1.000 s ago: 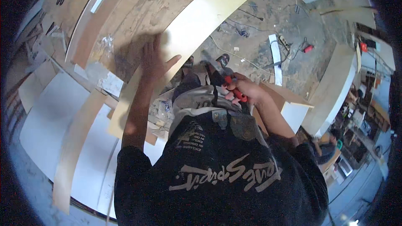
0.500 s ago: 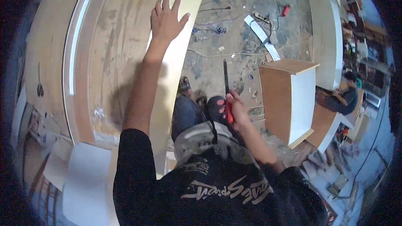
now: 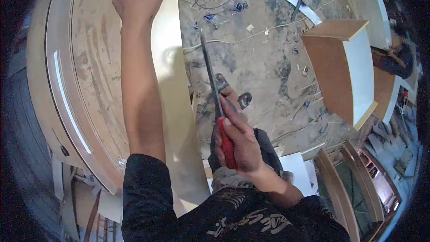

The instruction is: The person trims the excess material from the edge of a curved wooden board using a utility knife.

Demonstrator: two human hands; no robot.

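While the left hand (image 3: 136, 0) is pressing spread and flat on the pale panel (image 3: 172, 107) at eleven o'clock, the right hand (image 3: 237, 145) is gripping a red-handled blade (image 3: 209, 74), perhaps a saw, pointing toward twelve.

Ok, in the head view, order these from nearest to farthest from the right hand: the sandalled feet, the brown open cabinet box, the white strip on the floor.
From the right hand:
1. Sandalled feet, just above it.
2. Brown open cabinet box, to the right.
3. White strip, far at top.
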